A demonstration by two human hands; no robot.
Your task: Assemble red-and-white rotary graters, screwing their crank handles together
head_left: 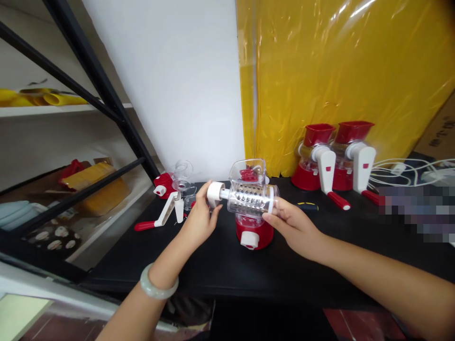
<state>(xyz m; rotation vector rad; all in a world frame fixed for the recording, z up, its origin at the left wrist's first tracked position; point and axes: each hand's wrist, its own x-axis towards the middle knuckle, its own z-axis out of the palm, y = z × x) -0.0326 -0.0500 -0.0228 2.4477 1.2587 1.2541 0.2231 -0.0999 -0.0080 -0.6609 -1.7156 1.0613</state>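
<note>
In front of me on the black table stands a rotary grater with a red base (259,235), a white knob (250,239) and a clear housing (248,169). A perforated metal grater drum (250,199) with a white rim lies sideways within the clear barrel. My right hand (292,226) grips the drum's rim end from the right. My left hand (202,213) is closed on a white end piece (215,192), whose pale shaft reaches the barrel's left side. How far the shaft sits inside is hard to tell.
At left lie a crank (161,218) with a red handle, a red base (164,183) and clear parts (183,177). Two red-and-white graters (318,161) stand at back right, near white cables (398,170). A yellow-black tool (307,206) lies behind my right hand. Shelving (106,104) borders the left.
</note>
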